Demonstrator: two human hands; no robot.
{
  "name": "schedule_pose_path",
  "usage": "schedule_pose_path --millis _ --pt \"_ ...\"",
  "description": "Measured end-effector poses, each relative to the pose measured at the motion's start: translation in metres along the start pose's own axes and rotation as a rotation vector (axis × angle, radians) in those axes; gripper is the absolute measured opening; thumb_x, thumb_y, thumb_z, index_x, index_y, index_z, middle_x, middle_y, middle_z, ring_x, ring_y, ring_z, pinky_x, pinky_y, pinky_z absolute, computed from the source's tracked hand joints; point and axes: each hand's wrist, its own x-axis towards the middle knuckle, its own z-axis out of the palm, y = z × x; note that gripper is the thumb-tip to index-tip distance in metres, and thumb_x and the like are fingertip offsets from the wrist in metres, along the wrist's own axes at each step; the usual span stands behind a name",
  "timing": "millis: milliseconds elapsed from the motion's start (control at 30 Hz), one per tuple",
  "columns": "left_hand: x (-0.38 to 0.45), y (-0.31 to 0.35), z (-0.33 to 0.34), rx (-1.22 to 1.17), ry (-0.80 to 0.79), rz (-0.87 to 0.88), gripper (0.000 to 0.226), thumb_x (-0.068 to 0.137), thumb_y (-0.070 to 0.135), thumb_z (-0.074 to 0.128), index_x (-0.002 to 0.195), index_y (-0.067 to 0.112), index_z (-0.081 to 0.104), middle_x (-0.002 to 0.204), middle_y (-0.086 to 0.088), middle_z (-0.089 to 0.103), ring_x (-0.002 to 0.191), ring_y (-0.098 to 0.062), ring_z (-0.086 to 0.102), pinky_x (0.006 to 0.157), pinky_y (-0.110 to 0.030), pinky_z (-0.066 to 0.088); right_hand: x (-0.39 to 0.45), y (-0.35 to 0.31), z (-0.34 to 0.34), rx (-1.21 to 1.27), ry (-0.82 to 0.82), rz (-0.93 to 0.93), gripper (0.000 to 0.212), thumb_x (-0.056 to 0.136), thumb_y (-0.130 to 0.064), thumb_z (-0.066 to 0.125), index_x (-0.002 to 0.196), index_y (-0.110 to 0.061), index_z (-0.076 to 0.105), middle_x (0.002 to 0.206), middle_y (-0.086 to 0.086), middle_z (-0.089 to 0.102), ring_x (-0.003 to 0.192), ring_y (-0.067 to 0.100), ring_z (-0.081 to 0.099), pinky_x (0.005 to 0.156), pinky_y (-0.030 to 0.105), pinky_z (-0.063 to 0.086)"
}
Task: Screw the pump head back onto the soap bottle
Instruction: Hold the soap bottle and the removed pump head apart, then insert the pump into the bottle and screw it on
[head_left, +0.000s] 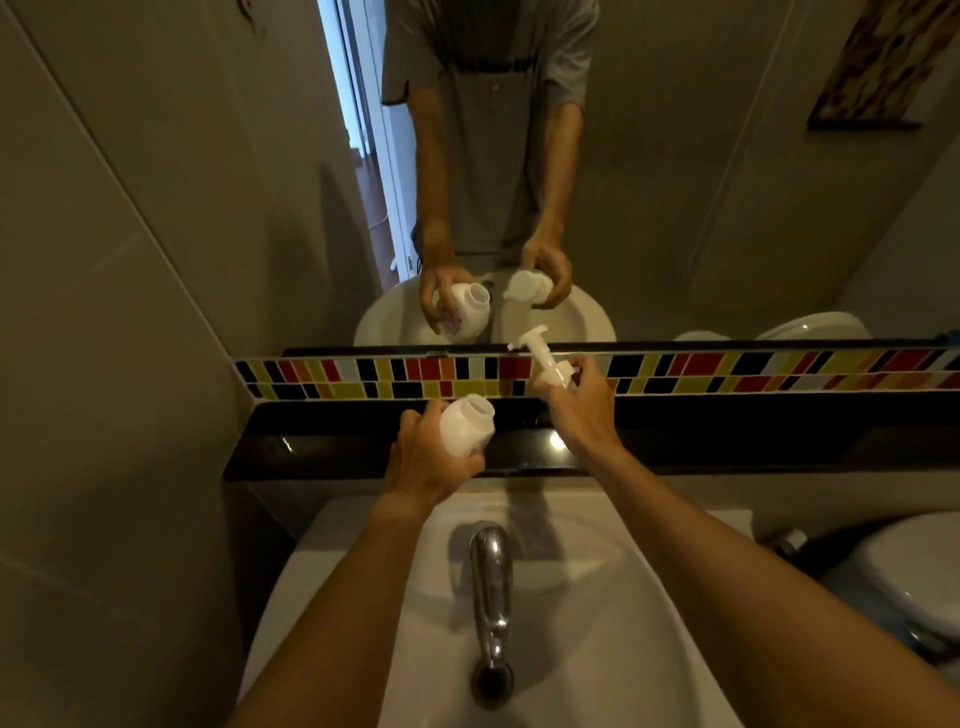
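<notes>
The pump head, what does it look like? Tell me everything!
The pump head is white and looks like plastic. It has a flat spout on top, a thin stem and a round screw collar. The right hand holds it by the collar, tilted leftward, above the dark ledge. It is off the soap bottle, not touching it.

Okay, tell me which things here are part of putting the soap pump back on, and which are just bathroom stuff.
Part of the job:
soap bottle, open-necked, in the left hand
pump head, in the right hand, apart from the bottle

Just there:
tap
sink
black ledge
tile strip
mirror
toilet
</notes>
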Motion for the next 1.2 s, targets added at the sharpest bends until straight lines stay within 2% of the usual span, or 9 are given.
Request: schedule_pose_path --millis 100,167,300,500,633,733,900,1100,1200 --pt "-0.013 0.017 -0.001 0.029 -0.068 0.006 0.069 0.066 0.034 0.081 0.123 0.019 0.047 0.119 -0.010 0.045 0.105 -0.031 0.056 0.079 -0.035 0.049 -0.003 -0.031 -0.014 0.312 -0.007 0.096 0.022 0.089 -0.020 0.064 0.110 -0.015 0.065 0.105 0.006 0.066 0.099 0.026 0.064 0.081 0.039 0.054" --pt "-0.019 0.030 0.000 0.044 -0.099 0.024 0.069 0.066 0.035 0.081 0.124 0.020 0.047 0.121 -0.009 0.046 0.106 -0.031 0.056 0.082 -0.039 0.052 -0.005 -0.046 -0.022 0.458 -0.009 0.145 0.016 0.089 -0.021 0.066 0.105 -0.017 0.066 0.107 0.008 0.068 0.102 0.027 0.064 0.088 0.043 0.053" --pt "-0.032 0.058 0.004 0.036 -0.079 0.051 0.073 0.064 0.042 0.079 0.126 0.023 0.045 0.121 -0.006 0.047 0.106 -0.027 0.055 0.081 -0.038 0.050 -0.015 -0.058 -0.036 0.534 -0.002 0.148 0.043 0.085 -0.012 0.068 0.127 -0.010 0.059 0.122 0.015 0.066 0.111 0.031 0.063 0.100 0.048 0.051" --pt "-0.038 0.081 -0.001 -0.071 -0.028 0.049 0.074 0.060 0.046 0.080 0.124 0.030 0.044 0.123 -0.002 0.051 0.108 -0.024 0.057 0.087 -0.044 0.056 -0.025 -0.064 -0.058 0.631 -0.019 0.162 0.033 0.093 -0.012 0.062 0.126 -0.012 0.057 0.096 0.005 0.063 0.082 0.018 0.059 0.072 0.034 0.050" --pt "-0.035 0.091 -0.008 -0.068 -0.023 0.065 0.073 0.060 0.048 0.079 0.122 0.028 0.046 0.121 -0.001 0.053 0.106 -0.022 0.058 0.086 -0.044 0.057 -0.029 -0.065 -0.062 0.583 -0.055 0.137 0.030 0.093 -0.015 0.062 0.123 -0.013 0.058 0.103 0.008 0.064 0.089 0.021 0.061 0.083 0.040 0.050" --pt "-0.033 0.103 -0.009 -0.070 -0.014 0.104 0.071 0.061 0.049 0.079 0.120 0.027 0.046 0.116 0.000 0.052 0.102 -0.019 0.057 0.083 -0.036 0.056 -0.034 -0.061 -0.059 0.483 -0.101 0.128 0.029 0.092 -0.018 0.063 0.121 -0.015 0.058 0.116 0.011 0.065 0.105 0.028 0.064 0.090 0.045 0.053" --pt "-0.030 0.124 -0.008 -0.142 0.008 0.181 0.072 0.063 0.049 0.078 0.123 0.026 0.045 0.122 -0.003 0.051 0.105 -0.016 0.052 0.081 -0.030 0.051 -0.043 -0.055 -0.055 0.393 -0.151 0.071 0.035 0.091 -0.021 0.065 0.124 -0.015 0.059 0.118 0.013 0.063 0.105 0.029 0.063 0.077 0.038 0.055" --pt "-0.036 0.134 -0.009 -0.203 0.042 0.178 0.070 0.067 0.044 0.079 0.124 0.023 0.045 0.126 -0.005 0.047 0.104 -0.011 0.045 0.078 -0.022 0.042 -0.048 -0.050 -0.048 0.387 -0.116 0.063 0.039 0.091 -0.025 0.066 0.128 -0.016 0.056 0.122 0.014 0.062 0.107 0.030 0.063 0.079 0.038 0.057" --pt "-0.040 0.135 -0.007 -0.200 0.072 0.154 0.072 0.067 0.040 0.080 0.127 0.021 0.044 0.128 -0.005 0.047 0.106 -0.011 0.045 0.083 -0.023 0.043 -0.050 -0.049 -0.044 0.388 -0.085 0.103 0.043 0.088 -0.028 0.070 0.126 -0.016 0.054 0.121 0.011 0.063 0.107 0.028 0.063 0.089 0.046 0.058"
